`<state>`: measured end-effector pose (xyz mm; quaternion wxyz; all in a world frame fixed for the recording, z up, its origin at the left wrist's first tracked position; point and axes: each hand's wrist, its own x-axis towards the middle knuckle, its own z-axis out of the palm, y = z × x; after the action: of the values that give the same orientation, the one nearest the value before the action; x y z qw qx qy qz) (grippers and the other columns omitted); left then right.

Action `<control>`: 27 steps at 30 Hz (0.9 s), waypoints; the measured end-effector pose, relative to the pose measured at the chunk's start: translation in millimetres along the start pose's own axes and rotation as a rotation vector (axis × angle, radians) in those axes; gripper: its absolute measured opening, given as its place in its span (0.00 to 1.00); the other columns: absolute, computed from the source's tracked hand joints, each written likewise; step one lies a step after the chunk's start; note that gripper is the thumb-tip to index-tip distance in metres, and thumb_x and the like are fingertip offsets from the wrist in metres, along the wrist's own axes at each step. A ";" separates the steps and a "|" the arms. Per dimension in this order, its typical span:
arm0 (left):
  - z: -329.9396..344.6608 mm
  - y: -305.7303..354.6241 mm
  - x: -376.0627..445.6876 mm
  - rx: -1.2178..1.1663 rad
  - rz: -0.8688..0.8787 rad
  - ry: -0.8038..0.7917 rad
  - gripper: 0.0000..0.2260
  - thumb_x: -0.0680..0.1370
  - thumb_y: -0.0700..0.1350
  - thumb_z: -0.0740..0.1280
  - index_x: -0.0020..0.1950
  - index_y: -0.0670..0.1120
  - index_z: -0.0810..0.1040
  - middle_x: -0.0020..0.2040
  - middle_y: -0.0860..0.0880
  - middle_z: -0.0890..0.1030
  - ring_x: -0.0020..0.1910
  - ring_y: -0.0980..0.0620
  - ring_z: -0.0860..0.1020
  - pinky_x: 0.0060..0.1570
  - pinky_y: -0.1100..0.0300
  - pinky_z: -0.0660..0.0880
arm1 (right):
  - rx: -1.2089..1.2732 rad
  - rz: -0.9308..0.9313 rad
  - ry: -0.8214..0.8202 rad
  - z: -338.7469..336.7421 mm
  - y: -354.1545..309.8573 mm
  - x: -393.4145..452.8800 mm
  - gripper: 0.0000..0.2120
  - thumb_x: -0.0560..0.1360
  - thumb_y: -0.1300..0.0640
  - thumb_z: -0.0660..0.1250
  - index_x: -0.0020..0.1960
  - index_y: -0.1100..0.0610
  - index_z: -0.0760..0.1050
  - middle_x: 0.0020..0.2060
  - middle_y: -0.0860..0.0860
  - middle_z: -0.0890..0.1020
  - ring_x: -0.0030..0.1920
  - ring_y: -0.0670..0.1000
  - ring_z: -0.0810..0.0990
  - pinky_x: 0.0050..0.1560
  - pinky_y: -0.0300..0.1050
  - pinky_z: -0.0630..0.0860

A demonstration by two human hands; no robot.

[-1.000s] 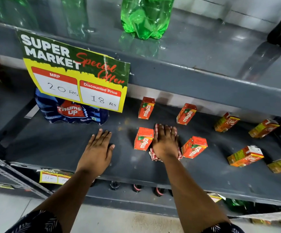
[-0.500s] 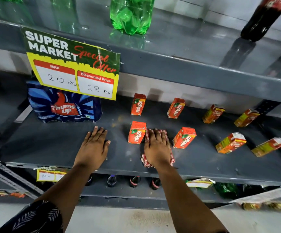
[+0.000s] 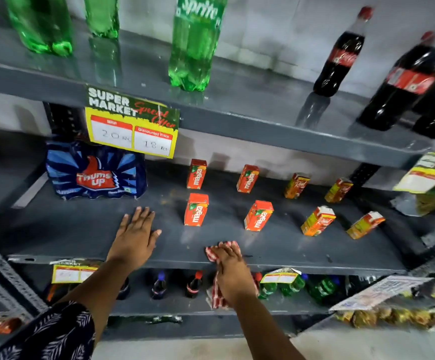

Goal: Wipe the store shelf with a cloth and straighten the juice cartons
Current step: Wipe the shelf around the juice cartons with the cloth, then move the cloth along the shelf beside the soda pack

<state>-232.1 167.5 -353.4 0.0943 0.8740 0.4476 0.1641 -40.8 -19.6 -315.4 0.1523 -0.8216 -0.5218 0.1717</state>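
Note:
The grey middle shelf (image 3: 284,245) carries several juice cartons in two loose rows. Orange Maaza cartons (image 3: 196,209) stand left of centre, and yellow-orange Real cartons (image 3: 317,221) stand tilted at the right. My left hand (image 3: 135,236) lies flat on the shelf, fingers apart, left of the front Maaza carton. My right hand (image 3: 230,272) grips a red-and-white checked cloth (image 3: 215,294) at the shelf's front edge; part of the cloth hangs below the edge.
A blue Thums Up pack (image 3: 95,172) sits at the shelf's left under a yellow price sign (image 3: 132,123). Green Sprite bottles (image 3: 194,42) and cola bottles (image 3: 341,55) stand on the shelf above. Small bottles (image 3: 194,284) line the shelf below. A slotted metal upright (image 3: 3,276) rises at the left.
My right hand has pulled the cloth back from between the front Maaza cartons to the shelf's front edge. The camera has tilted up and back; my left hand stays flat on the shelf.

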 end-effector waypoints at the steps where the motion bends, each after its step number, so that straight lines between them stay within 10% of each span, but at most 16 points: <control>1: -1.7 0.1 -6.0 -0.006 -0.007 0.000 0.26 0.80 0.54 0.52 0.74 0.42 0.54 0.76 0.45 0.54 0.74 0.50 0.45 0.72 0.50 0.40 | 0.010 -0.002 -0.015 -5.6 -0.1 -10.1 0.30 0.80 0.70 0.55 0.78 0.47 0.68 0.81 0.49 0.64 0.83 0.52 0.57 0.83 0.45 0.54; 5: -7.6 0.0 -28.8 -0.043 -0.062 0.008 0.26 0.79 0.55 0.52 0.74 0.43 0.56 0.76 0.45 0.55 0.74 0.50 0.45 0.71 0.49 0.41 | 0.102 0.068 -0.044 -26.4 -0.7 -44.5 0.27 0.79 0.71 0.57 0.68 0.48 0.79 0.70 0.49 0.80 0.70 0.51 0.78 0.71 0.36 0.67; 9: -19.0 -7.4 -34.6 -0.034 -0.090 0.005 0.27 0.80 0.55 0.51 0.74 0.43 0.55 0.76 0.45 0.55 0.74 0.49 0.46 0.71 0.48 0.44 | 0.214 0.070 -0.103 -40.9 16.8 -45.3 0.30 0.79 0.62 0.64 0.42 0.24 0.82 0.38 0.21 0.82 0.49 0.32 0.82 0.67 0.40 0.73; 14: -36.6 -15.7 -27.0 0.016 -0.111 -0.041 0.28 0.80 0.56 0.51 0.75 0.43 0.53 0.76 0.45 0.54 0.74 0.48 0.47 0.71 0.49 0.45 | 0.237 0.043 -0.078 -81.4 -20.1 -20.2 0.13 0.83 0.63 0.63 0.64 0.58 0.81 0.53 0.45 0.79 0.56 0.44 0.75 0.46 0.21 0.72; 18: -46.7 -24.6 -22.8 0.002 -0.132 -0.075 0.30 0.79 0.58 0.54 0.74 0.42 0.53 0.76 0.45 0.55 0.74 0.47 0.49 0.72 0.50 0.47 | 0.230 -0.006 -0.107 -71.8 -68.6 8.7 0.17 0.81 0.66 0.63 0.65 0.55 0.82 0.59 0.51 0.84 0.57 0.48 0.79 0.58 0.32 0.77; 21: -49.0 -41.4 -24.4 -0.018 -0.192 -0.032 0.29 0.78 0.57 0.54 0.74 0.43 0.56 0.75 0.44 0.58 0.74 0.46 0.51 0.71 0.50 0.48 | 0.297 -0.038 -0.124 -50.9 -108.7 29.6 0.17 0.81 0.69 0.61 0.66 0.59 0.81 0.60 0.55 0.84 0.55 0.47 0.77 0.43 0.20 0.71; 27: -44.7 -91.3 -22.2 0.014 -0.208 0.096 0.31 0.75 0.59 0.47 0.69 0.40 0.67 0.69 0.41 0.69 0.71 0.44 0.61 0.69 0.48 0.56 | 0.204 -0.012 -0.004 -25.7 -161.3 84.6 0.22 0.79 0.69 0.59 0.68 0.55 0.79 0.65 0.56 0.83 0.65 0.57 0.82 0.63 0.42 0.75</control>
<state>-329.4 203.3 -344.9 0.0832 0.8145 0.5411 0.1919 -125.8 121.5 -233.5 0.2351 -0.7985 -0.5067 0.2244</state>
